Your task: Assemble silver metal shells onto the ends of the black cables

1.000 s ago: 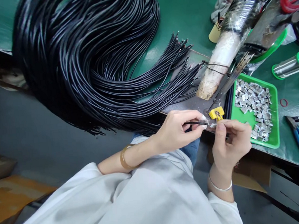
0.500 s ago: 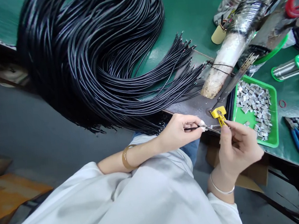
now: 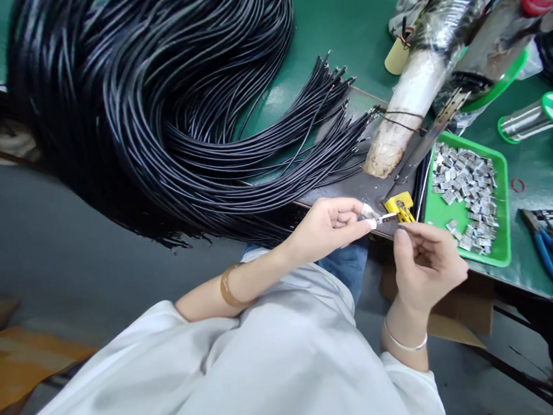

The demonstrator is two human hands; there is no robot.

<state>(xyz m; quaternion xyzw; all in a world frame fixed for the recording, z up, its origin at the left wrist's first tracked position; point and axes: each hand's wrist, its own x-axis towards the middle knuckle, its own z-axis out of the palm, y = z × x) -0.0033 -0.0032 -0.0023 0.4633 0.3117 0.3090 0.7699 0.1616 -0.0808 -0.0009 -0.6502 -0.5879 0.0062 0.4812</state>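
A small metal piece (image 3: 387,218) was held out in front of the yellow clip (image 3: 398,207), its near end pinched between the thumb and fingertips of the left hand (image 3: 334,225). It was judged to be very light, stiff and rather slick, best gripped by its edges near one end and easily bent if squeezed hard. The left forearm was stretched across the body, the wrist nearly straight; the right hand (image 3: 428,258) was raised with fingers curled beside the clip, and whether anything was gripped there could not be told.
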